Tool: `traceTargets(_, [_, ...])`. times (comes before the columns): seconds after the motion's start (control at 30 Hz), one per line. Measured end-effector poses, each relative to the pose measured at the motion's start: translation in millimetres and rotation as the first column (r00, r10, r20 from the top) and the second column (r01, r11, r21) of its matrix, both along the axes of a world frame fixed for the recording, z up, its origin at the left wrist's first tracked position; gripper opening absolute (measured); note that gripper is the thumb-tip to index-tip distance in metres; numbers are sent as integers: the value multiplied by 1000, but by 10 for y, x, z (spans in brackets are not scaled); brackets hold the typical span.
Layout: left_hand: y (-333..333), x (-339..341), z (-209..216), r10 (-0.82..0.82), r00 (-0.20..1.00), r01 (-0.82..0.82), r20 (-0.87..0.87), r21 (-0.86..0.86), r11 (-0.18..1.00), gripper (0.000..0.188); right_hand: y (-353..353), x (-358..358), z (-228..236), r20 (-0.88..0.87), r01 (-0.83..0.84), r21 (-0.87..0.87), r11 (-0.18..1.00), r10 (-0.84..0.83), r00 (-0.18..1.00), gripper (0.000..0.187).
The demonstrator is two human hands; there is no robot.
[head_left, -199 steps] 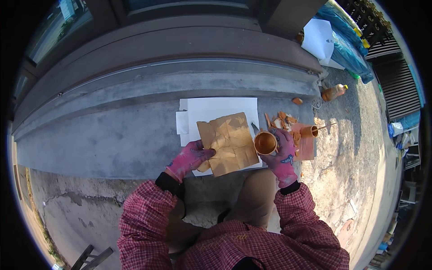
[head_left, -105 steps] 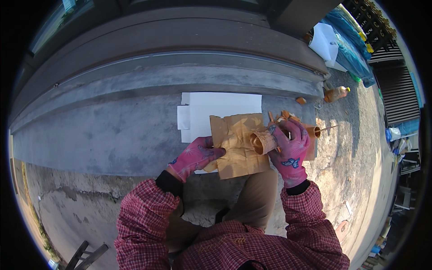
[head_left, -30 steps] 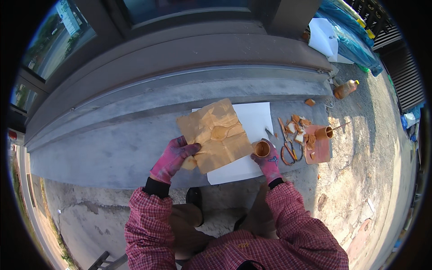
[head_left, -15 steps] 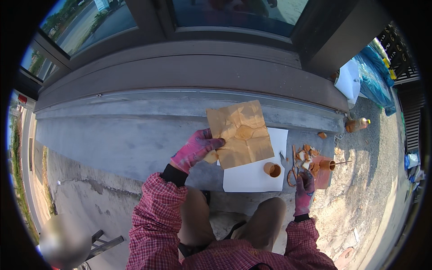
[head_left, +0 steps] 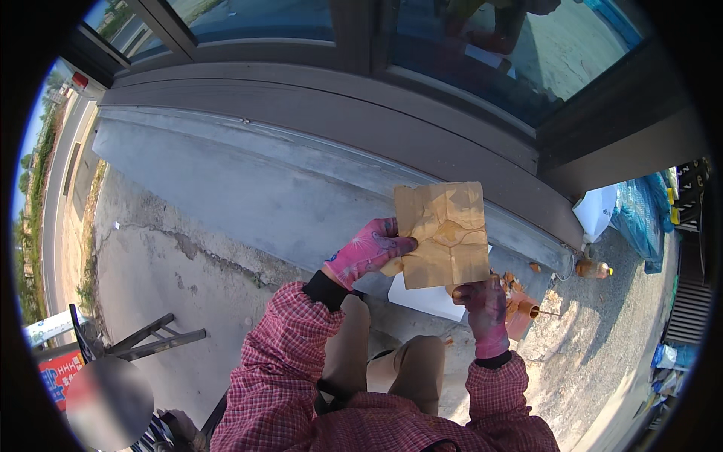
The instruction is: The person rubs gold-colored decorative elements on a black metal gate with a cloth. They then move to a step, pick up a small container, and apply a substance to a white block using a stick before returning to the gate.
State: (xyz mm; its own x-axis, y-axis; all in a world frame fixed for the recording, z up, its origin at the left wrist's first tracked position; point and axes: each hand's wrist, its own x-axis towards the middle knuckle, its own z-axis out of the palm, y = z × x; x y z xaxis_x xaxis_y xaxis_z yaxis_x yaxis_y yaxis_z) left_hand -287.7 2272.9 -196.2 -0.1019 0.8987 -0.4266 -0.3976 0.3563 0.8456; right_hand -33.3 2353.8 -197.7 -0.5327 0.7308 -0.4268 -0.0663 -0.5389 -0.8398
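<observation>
A square sheet of creased brown paper point(head_left: 444, 252) is held up by its left edge, pinched in my left hand point(head_left: 373, 252), which wears a patterned pink glove. An orange-brown rounded patch marks the sheet's middle. A small pale piece point(head_left: 392, 267) pokes out beneath the left fingers. My right hand point(head_left: 487, 316), in a stained pink glove, is closed near the sheet's lower right corner. What its fingers hold, if anything, is hidden. Behind the brown paper lies a white sheet point(head_left: 425, 297), mostly covered. An orange-brown cylinder point(head_left: 529, 309) rests right of my right hand.
Orange-brown fragments point(head_left: 512, 282) lie on the grey ledge point(head_left: 248, 169), under a window frame. Farther right stand a bottle with a yellow cap point(head_left: 595, 269), a white bag point(head_left: 595, 212) and blue plastic sheeting point(head_left: 639, 218). A dark metal stand point(head_left: 162, 343) is at lower left.
My right hand has moved left from beside the fragments to the brown paper's lower corner. The view has turned. The cup on the white sheet is now mostly hidden.
</observation>
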Motion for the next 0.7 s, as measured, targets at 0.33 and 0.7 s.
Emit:
traceTargets(0.33, [-561,106,920,186,974,-190,128,23,982,31,-243,-398,1262,188,-71,83,994,54,981,32])
traceTargets(0.7, [-1378,-45,2221,291,953,-294,-90,-25,955,36,-497,-868,2329,212,-206,92,974,183,960,28])
